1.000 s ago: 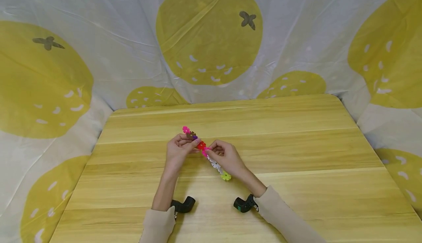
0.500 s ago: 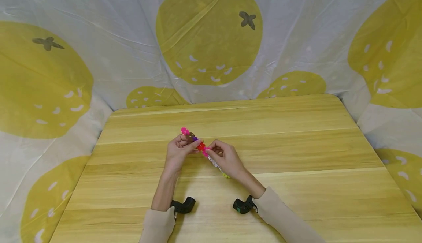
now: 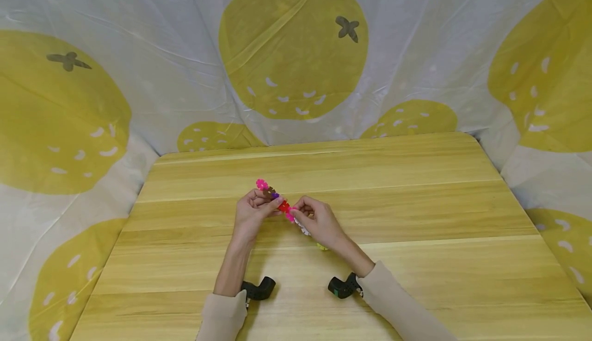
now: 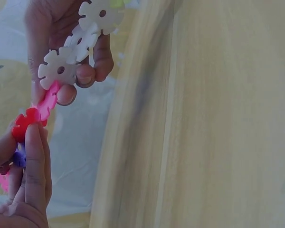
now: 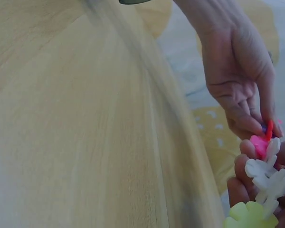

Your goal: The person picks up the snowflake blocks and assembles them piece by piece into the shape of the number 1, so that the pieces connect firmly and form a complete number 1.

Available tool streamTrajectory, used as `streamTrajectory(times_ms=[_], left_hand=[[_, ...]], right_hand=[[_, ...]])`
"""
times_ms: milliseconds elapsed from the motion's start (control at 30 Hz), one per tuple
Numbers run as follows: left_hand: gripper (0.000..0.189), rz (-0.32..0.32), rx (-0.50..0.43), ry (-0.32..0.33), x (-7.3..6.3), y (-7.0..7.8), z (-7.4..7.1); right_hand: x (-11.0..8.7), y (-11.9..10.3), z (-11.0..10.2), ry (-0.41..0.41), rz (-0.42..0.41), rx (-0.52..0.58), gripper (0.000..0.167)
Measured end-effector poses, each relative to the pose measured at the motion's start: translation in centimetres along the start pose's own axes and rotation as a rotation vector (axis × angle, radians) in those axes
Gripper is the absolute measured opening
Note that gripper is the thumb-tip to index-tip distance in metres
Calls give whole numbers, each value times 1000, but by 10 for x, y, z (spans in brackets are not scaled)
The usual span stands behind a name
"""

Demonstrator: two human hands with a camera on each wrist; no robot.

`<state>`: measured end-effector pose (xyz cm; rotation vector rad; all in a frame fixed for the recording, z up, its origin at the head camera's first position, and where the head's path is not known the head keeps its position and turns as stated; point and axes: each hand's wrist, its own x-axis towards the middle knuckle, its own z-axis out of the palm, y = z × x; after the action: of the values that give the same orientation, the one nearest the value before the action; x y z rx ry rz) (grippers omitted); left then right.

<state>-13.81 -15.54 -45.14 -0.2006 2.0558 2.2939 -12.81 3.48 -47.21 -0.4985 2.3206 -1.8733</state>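
A chain of interlocked plastic snowflake discs runs slantwise between both hands above the table. My left hand point(image 3: 250, 215) pinches it at the red disc point(image 4: 26, 124); the purple disc point(image 4: 20, 156) lies by its fingers, and the brown disc point(image 3: 269, 192) and a pink disc point(image 3: 261, 184) stick out beyond. My right hand point(image 3: 319, 222) pinches the other pink disc point(image 4: 48, 101), which joins the red one. From there several white discs point(image 4: 57, 69) continue under the right hand to a yellow-green disc point(image 5: 251, 216) at the end. In the head view the right hand partly hides the white and yellow-green discs.
The chain is held over a wooden table point(image 3: 416, 187). A white cloth with yellow fruit shapes point(image 3: 293, 48) hangs behind and around it. Black wrist devices point(image 3: 343, 286) jut from both cuffs.
The chain has twisted, so its white and yellow-green discs show less beside the right hand than one second ago. Both hands keep their grip and have barely shifted.
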Motion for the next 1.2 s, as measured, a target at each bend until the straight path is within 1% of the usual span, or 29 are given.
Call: streamTrajectory(times_ms=[133, 367, 433, 533, 733, 933, 1000, 1067, 1133, 1200], left_hand=[[23, 3, 9, -15, 0, 0, 0], [23, -36, 66, -35, -3, -1, -1], [23, -37, 80, -41, -3, -1, 0], [23, -30, 90, -32, -3, 1, 2], [20, -28, 80, -18, -3, 1, 6], [14, -20, 51, -35, 1, -1, 6], [16, -13, 45, -49, 2, -2, 5], [20, -11, 52, -65, 3, -3, 4], [22, -16, 64, -83, 4, -4, 4], [24, -22, 79, -98, 4, -4, 4]], right_hand=[[-2, 0, 4, 30, 5, 4, 12], [-5, 2, 11, 24, 26, -28, 13], [-4, 2, 10, 26, 36, -22, 14], [-3, 2, 11, 33, 44, -6, 16], [-3, 1, 11, 59, 48, 15, 18], [1, 0, 6, 61, 60, 51, 17], [2, -1, 3, 76, 66, 27, 16], [3, -1, 0, 91, 72, -22, 15], [3, -2, -2, 101, 78, -71, 13], [2, -1, -4, 100, 83, -98, 11]])
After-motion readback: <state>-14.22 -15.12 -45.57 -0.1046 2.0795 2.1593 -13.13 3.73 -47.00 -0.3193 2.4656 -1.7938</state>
